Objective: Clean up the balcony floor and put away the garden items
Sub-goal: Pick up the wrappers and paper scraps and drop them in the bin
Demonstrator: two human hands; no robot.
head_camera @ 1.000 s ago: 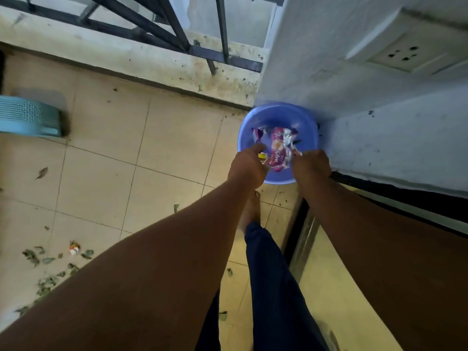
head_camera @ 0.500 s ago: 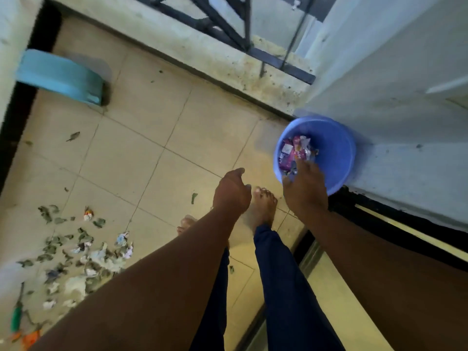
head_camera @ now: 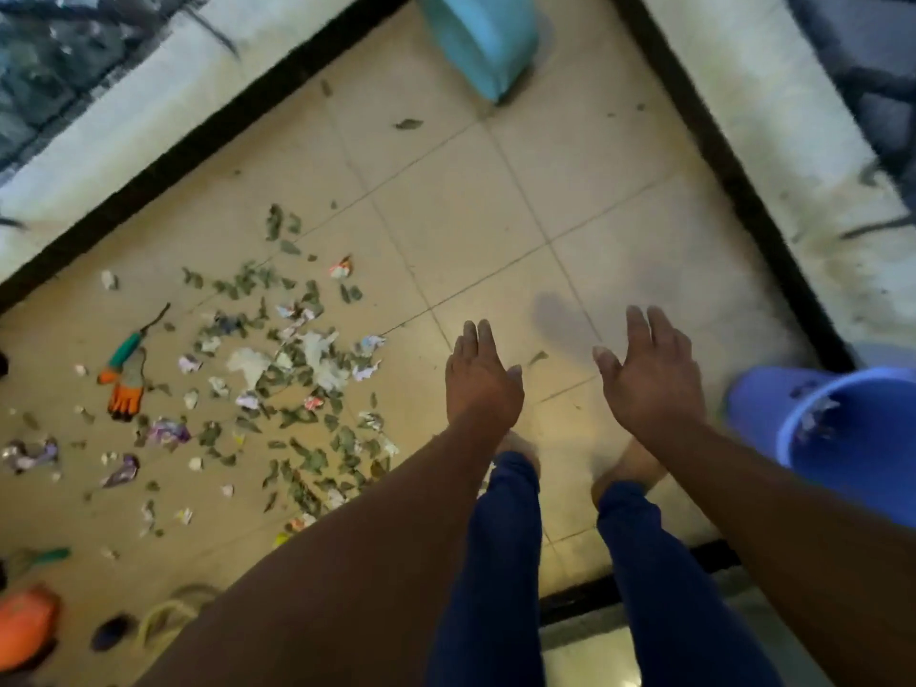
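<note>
Both hands (head_camera: 483,384) now off basin (head_camera: 758,414)

Left hand (head_camera: 483,384), right hand (head_camera: 649,376) outstretched, fingers (head_camera: 637,322) relaxed, holding nothing.

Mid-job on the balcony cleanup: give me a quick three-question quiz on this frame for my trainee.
1. True or false: both the left hand and the right hand hold nothing.
2. Multiple choice: the orange glove lies A) inside the blue basin, B) on the floor tiles at the left of the litter pile, C) on the light blue bin.
3. Fill in: the blue basin holding wrappers stands on the person's ____ side.

Key: 1 true; 2 B; 3 right.
</note>
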